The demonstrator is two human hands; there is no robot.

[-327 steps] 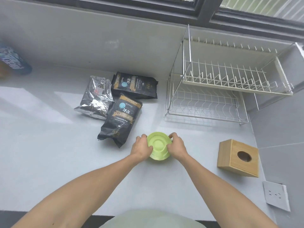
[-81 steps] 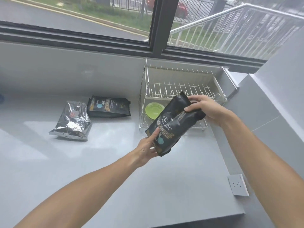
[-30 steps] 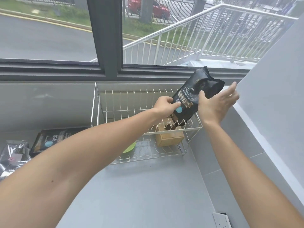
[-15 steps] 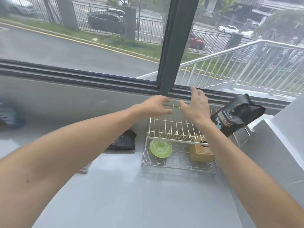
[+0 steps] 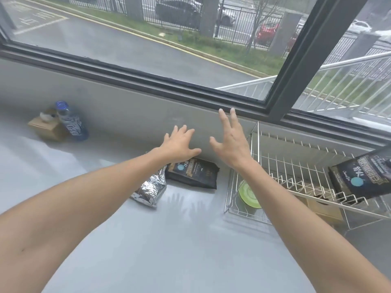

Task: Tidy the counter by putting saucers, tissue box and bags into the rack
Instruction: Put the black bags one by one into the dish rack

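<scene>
Left hand (image 5: 178, 145), right hand (image 5: 231, 142) — each grip spread (empty); crinkled foil bag (image 5: 151, 188) below.

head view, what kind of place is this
Probably a kitchen or pantry counter under a ground-floor window. A wire dish rack holds a green saucer and a black bag; outside are a road and parked cars.
</scene>
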